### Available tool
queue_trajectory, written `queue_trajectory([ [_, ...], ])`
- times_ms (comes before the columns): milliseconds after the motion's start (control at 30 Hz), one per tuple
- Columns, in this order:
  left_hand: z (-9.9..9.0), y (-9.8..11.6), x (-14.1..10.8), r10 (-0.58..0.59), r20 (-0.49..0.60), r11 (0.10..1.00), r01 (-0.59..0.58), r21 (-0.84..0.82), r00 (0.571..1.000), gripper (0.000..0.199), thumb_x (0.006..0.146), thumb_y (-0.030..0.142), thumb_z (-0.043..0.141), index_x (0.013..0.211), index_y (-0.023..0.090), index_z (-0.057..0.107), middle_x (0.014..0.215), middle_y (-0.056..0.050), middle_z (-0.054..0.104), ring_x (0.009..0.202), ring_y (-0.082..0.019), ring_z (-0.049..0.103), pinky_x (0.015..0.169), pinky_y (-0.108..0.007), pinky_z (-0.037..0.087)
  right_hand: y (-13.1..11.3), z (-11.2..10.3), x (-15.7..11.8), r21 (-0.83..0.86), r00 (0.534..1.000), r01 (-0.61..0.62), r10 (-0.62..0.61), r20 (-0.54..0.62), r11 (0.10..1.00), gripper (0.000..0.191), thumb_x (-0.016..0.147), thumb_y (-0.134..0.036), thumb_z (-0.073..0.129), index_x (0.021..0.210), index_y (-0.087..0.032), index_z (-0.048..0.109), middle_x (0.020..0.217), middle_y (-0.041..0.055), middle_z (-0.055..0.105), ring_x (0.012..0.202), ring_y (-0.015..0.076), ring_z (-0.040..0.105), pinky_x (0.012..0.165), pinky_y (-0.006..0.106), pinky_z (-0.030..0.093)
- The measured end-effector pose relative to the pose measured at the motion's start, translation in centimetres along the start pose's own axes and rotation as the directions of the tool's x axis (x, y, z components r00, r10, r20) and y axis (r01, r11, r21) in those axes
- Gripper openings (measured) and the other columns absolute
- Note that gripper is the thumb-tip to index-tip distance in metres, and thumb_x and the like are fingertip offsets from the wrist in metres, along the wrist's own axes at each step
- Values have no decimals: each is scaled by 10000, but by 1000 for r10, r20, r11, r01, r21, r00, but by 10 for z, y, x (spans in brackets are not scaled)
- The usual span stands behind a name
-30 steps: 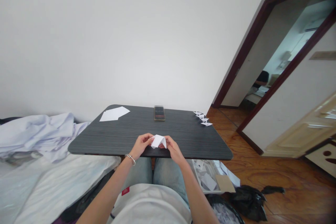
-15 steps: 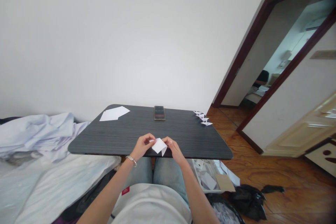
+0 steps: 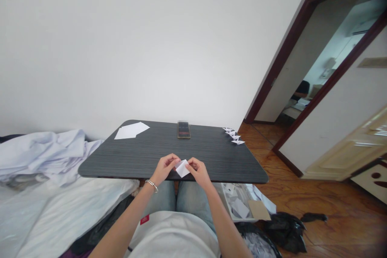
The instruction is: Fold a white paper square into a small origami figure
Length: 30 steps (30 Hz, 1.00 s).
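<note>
Between my two hands, over the near edge of the dark table, is a small white folded paper shaped like a diamond. My left hand, with a silver bangle at the wrist, pinches its left corner between thumb and fingers. On the opposite side my right hand grips the right corner, its thumb lying on the front face. Fingertips behind the sheet are partly hidden. Several small folded paper figures with pointed ends stand in a row at the table's right side.
White paper sheets lie at the far left of the table, a phone at the back middle. Below the right edge are a white box of papers and a black bag. White cloth is heaped left, beside the wall.
My right thumb and fingers have closed in on the paper's right corner. The flap that hung down at its lower right no longer shows, and the paper looks more compact.
</note>
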<state>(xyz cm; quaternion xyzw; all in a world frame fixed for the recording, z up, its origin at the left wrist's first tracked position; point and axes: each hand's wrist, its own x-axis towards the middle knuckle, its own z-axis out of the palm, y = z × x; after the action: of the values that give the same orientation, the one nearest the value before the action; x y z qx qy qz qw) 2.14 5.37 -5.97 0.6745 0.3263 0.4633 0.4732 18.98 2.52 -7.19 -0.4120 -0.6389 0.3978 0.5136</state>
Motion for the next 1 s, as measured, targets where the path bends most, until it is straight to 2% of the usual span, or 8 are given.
queue_trajectory([
  [100, 1, 1, 0, -3, 30, 997, 5, -81, 1000, 264, 719, 354, 579, 851, 128, 545, 729, -32, 606, 641, -122, 551, 557, -210, 417, 2, 1, 1, -65, 997, 31, -35, -69, 997, 184, 756, -338, 535, 703, -164, 563, 627, 8, 561, 577, 137, 539, 529, 225, 430],
  [200, 1, 2, 1, -11, 58, 1000, 12, -20, 998, 347, 654, 298, 660, 931, 133, 534, 773, -45, 637, 690, -139, 574, 599, -220, 423, 4, 2, 1, -102, 992, 67, -77, -98, 993, 157, 731, -311, 568, 684, -162, 581, 636, 6, 556, 580, 136, 537, 526, 221, 426],
  [300, 1, 3, 1, -14, 77, 996, 8, 85, 997, 244, 700, 308, 612, 853, 118, 605, 763, -59, 656, 694, -152, 582, 645, -250, 432, 3, 2, 1, -83, 989, 65, -75, -126, 994, 116, 700, -275, 605, 708, -164, 572, 641, 2, 569, 581, 134, 547, 536, 221, 433],
  [433, -1, 1, 1, -5, 15, 991, 3, 137, 1000, 229, 715, 340, 585, 715, 116, 634, 679, -43, 648, 636, -148, 573, 622, -251, 432, 1, 2, 0, -48, 989, 28, -35, -147, 998, 192, 682, -266, 625, 833, -170, 556, 686, 15, 612, 606, 146, 579, 562, 237, 452],
  [600, 0, 1, 2, 1, 11, 990, -3, 142, 1000, 229, 719, 345, 582, 721, 124, 641, 681, -42, 640, 636, -147, 561, 607, -244, 427, 3, 4, 1, -151, 992, 53, -70, -108, 987, 183, 734, -329, 562, 664, -162, 594, 602, 16, 605, 564, 151, 570, 539, 240, 438],
  [667, 1, 3, 2, 25, 11, 985, -27, 170, 1000, 226, 728, 342, 574, 741, 129, 651, 693, -48, 637, 641, -147, 551, 605, -245, 419, 5, 5, 1, -191, 990, 53, -77, -118, 980, 195, 728, -336, 565, 641, -164, 595, 572, 5, 594, 531, 141, 550, 516, 231, 422],
  [833, 3, 10, 2, 174, -22, 950, -162, 267, 985, 193, 733, 326, 575, 693, 157, 660, 684, -41, 617, 697, -161, 519, 679, -275, 393, 5, 8, 1, -252, 992, 39, -69, -109, 967, 192, 710, -350, 570, 640, -175, 610, 567, -1, 587, 498, 129, 515, 458, 213, 388],
  [1000, 2, 12, 1, 202, -14, 935, -189, 299, 979, 192, 751, 320, 555, 675, 170, 647, 684, -34, 608, 707, -163, 505, 701, -284, 379, 3, 9, 1, -247, 993, 46, -71, -94, 968, 186, 702, -347, 583, 646, -172, 612, 572, 0, 586, 493, 124, 510, 448, 207, 381],
])
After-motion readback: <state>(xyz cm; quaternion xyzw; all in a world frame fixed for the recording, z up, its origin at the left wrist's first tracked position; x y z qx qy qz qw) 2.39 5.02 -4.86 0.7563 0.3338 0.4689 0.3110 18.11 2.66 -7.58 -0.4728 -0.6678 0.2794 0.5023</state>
